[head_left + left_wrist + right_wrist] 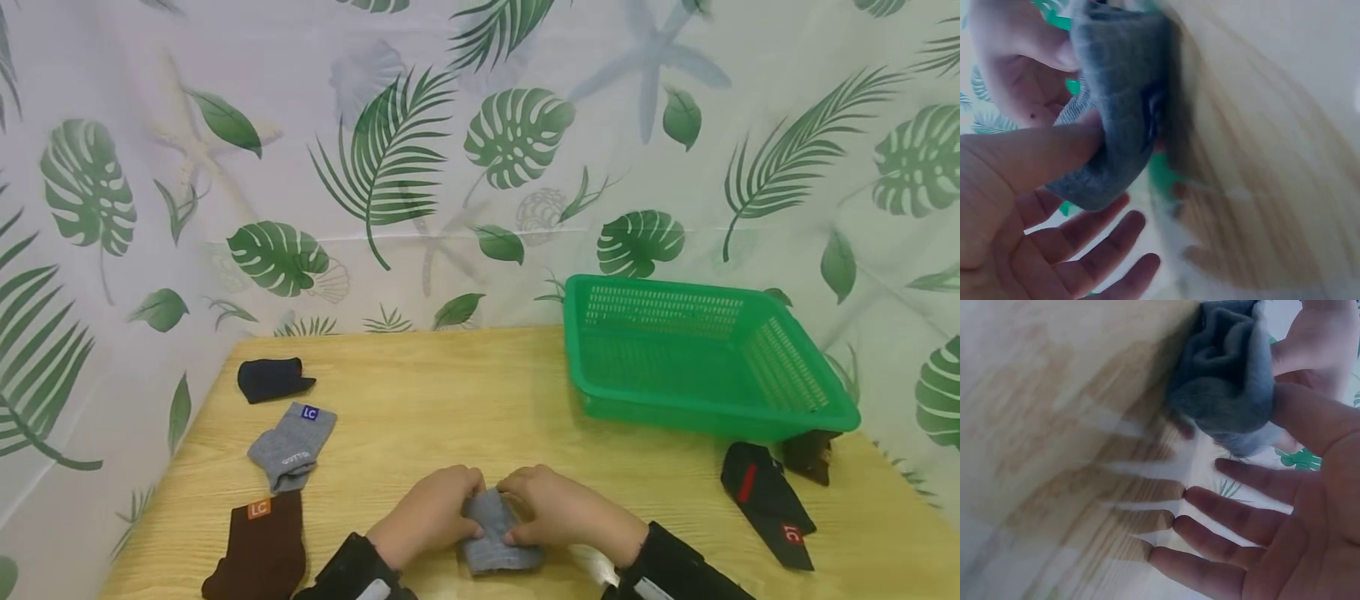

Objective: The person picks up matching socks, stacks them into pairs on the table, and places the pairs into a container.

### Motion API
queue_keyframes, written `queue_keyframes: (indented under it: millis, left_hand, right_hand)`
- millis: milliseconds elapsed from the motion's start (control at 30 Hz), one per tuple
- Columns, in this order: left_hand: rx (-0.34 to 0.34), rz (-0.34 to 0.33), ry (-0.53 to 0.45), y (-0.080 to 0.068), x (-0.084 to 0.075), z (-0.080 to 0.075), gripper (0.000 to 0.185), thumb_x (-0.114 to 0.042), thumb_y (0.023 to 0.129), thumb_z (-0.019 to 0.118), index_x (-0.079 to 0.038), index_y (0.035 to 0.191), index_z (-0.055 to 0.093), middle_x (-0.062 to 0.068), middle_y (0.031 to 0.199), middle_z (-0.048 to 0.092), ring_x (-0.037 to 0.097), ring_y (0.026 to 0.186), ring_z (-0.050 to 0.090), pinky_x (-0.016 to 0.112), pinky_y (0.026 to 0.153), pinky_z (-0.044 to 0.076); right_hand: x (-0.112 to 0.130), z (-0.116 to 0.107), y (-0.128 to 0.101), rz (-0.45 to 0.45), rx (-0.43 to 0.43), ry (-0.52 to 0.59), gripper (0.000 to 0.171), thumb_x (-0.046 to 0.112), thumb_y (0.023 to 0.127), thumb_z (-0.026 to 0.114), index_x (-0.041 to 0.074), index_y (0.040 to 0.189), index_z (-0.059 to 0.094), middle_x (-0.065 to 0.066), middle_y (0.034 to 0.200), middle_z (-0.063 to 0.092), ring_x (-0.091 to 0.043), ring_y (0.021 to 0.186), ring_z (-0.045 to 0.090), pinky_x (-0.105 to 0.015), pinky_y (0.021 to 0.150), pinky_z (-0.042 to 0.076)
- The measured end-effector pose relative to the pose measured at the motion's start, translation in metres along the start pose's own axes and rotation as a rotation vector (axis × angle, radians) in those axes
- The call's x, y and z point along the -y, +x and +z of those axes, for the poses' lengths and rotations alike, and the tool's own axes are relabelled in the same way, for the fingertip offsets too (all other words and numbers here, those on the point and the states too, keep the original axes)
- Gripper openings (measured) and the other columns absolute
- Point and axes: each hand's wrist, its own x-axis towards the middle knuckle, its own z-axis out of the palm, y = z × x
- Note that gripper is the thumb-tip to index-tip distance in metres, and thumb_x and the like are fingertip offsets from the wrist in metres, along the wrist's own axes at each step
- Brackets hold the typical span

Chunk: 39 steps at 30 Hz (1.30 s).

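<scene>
We pinch the small grey knitted sock (495, 533) between left hand (427, 517) and right hand (558, 512), thumbs pressing, fingers spread. Judging progress: green perforated plastic basket (750, 400) holds nothing visible; five other socks lie about the table.

Grey sock (491, 533), green basket (795, 417), leaf-print curtain (390, 158).

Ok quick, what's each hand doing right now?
Left hand: pinching the grey sock with its thumb.
Right hand: also pinching the grey sock.
</scene>
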Motion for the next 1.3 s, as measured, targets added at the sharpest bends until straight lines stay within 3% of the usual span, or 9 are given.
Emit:
queue_keyframes:
  millis: [267,400,600,733,900,1000,1067,1200,1300]
  left_hand:
    - [-0.062,0.097,-0.145,-0.015,-0.013,-0.003,0.027,-0.007,0.078,0.080,-0.017,0.083,0.055,-0.008,0.096,0.057,0.004,0.083,0.050,0.019,0.073,0.047]
    - [-0.037,0.123,-0.265,-0.020,-0.017,0.000,0.026,-0.001,0.084,0.074,-0.016,0.096,0.057,-0.008,0.101,0.057,0.002,0.087,0.052,0.017,0.073,0.047]
    - [-0.065,0.076,-0.398,-0.024,-0.016,0.000,0.053,-0.012,0.090,0.071,-0.011,0.135,0.043,0.002,0.111,0.063,0.004,0.087,0.060,0.019,0.070,0.049]
    - [-0.122,0.029,-0.432,-0.028,-0.010,-0.006,0.042,-0.025,0.091,0.070,-0.011,0.125,0.049,-0.002,0.088,0.061,0.002,0.066,0.054,0.018,0.058,0.045]
    - [-0.125,-0.004,-0.471,-0.031,-0.005,-0.015,0.039,-0.030,0.090,0.070,-0.009,0.119,0.055,-0.003,0.079,0.055,0.004,0.052,0.046,0.019,0.050,0.041]
    - [-0.166,0.000,-0.474,-0.032,-0.005,-0.020,0.028,-0.022,0.089,0.073,-0.009,0.110,0.059,-0.003,0.079,0.054,0.005,0.054,0.043,0.020,0.051,0.039]
    - [-0.203,0.011,-0.473,-0.032,-0.006,-0.024,0.018,-0.017,0.089,0.072,-0.010,0.102,0.062,-0.004,0.076,0.052,0.006,0.055,0.043,0.021,0.051,0.040]
    - [-0.244,0.034,-0.473,-0.034,-0.007,-0.030,0.012,-0.017,0.089,0.071,-0.011,0.095,0.063,-0.003,0.072,0.049,0.008,0.060,0.047,0.023,0.053,0.042]
    - [-0.252,0.014,-0.473,-0.037,-0.002,-0.035,0.013,-0.019,0.090,0.071,-0.011,0.097,0.063,-0.003,0.075,0.051,0.009,0.060,0.047,0.025,0.054,0.043]
  right_hand:
    - [0.002,0.005,-0.001,-0.037,0.008,0.208,0.027,0.021,0.082,0.079,0.015,0.086,0.053,0.011,0.068,0.044,-0.001,0.058,0.038,-0.019,0.051,0.032]
    - [0.007,0.006,-0.012,-0.038,-0.034,0.249,0.027,0.025,0.081,0.080,0.014,0.092,0.058,0.012,0.070,0.054,0.001,0.057,0.043,-0.019,0.050,0.038]
    - [0.013,0.007,-0.024,-0.084,-0.155,0.280,0.035,0.032,0.090,0.071,0.011,0.114,0.056,0.010,0.071,0.059,0.002,0.057,0.051,-0.020,0.050,0.044]
    - [0.017,0.002,-0.017,-0.113,-0.222,0.270,0.035,0.031,0.095,0.064,0.013,0.123,0.054,0.007,0.077,0.064,0.000,0.061,0.057,-0.020,0.054,0.047]
    - [0.017,-0.006,-0.011,-0.099,-0.314,0.272,0.016,0.023,0.093,0.067,0.013,0.098,0.056,-0.001,0.093,0.069,-0.013,0.078,0.067,-0.026,0.064,0.055]
    - [0.016,-0.009,-0.013,-0.071,-0.358,0.342,0.025,0.012,0.089,0.070,0.013,0.082,0.046,-0.008,0.108,0.069,-0.027,0.101,0.066,-0.035,0.080,0.056]
    - [0.014,-0.010,-0.016,-0.055,-0.373,0.408,0.032,0.005,0.085,0.071,0.012,0.079,0.040,-0.007,0.103,0.066,-0.025,0.098,0.065,-0.033,0.077,0.055]
    - [0.011,-0.013,-0.021,-0.025,-0.355,0.566,0.030,0.003,0.084,0.072,0.006,0.092,0.043,-0.003,0.081,0.052,-0.012,0.073,0.054,-0.025,0.059,0.044]
    - [0.005,-0.016,-0.022,0.016,-0.334,0.607,0.040,0.012,0.086,0.074,0.004,0.115,0.048,-0.006,0.088,0.056,-0.013,0.072,0.052,-0.028,0.059,0.047]
